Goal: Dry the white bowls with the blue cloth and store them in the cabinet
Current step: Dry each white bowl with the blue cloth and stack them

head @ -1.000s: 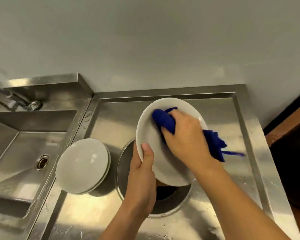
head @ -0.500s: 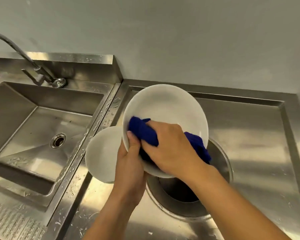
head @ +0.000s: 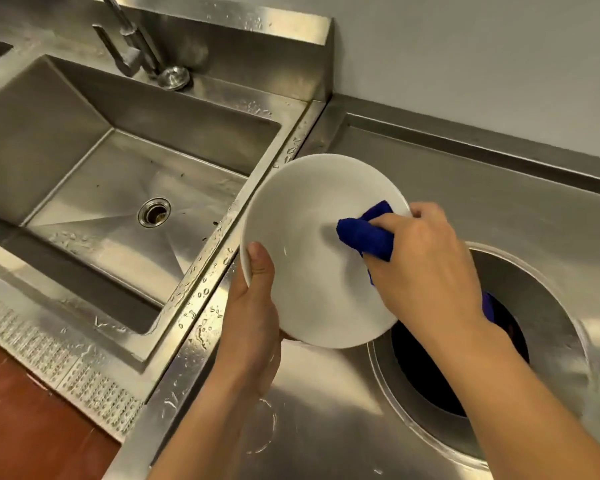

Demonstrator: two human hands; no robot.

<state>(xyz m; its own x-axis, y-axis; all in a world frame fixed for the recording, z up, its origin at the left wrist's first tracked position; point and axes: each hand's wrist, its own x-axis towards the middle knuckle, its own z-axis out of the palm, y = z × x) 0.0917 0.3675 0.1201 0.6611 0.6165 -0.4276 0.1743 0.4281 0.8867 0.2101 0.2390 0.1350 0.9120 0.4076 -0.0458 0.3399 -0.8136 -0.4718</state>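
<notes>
A white bowl (head: pixel 309 237) is held tilted above the steel counter, its inside facing me. My left hand (head: pixel 253 317) grips its lower left rim, thumb on the inside. My right hand (head: pixel 426 268) presses a bunched blue cloth (head: pixel 368 233) against the right side of the bowl's inside. Part of the cloth hangs down behind my right wrist. Just under the held bowl's lower edge, a sliver of another white bowl (head: pixel 293 341) shows beside my left hand; the rest of it is hidden.
A steel sink (head: pixel 125 161) with a drain and faucet (head: pixel 132 46) lies to the left. A round opening (head: pixel 465 358) in the wet steel counter (head: pixel 326 410) sits under my right forearm. Red-brown floor (head: pixel 21 420) shows at the lower left. A grey wall stands behind.
The view has swung left and down. The cloth and my right hand moved from the bowl's lower middle to its right side. The other bowls are now mostly hidden.
</notes>
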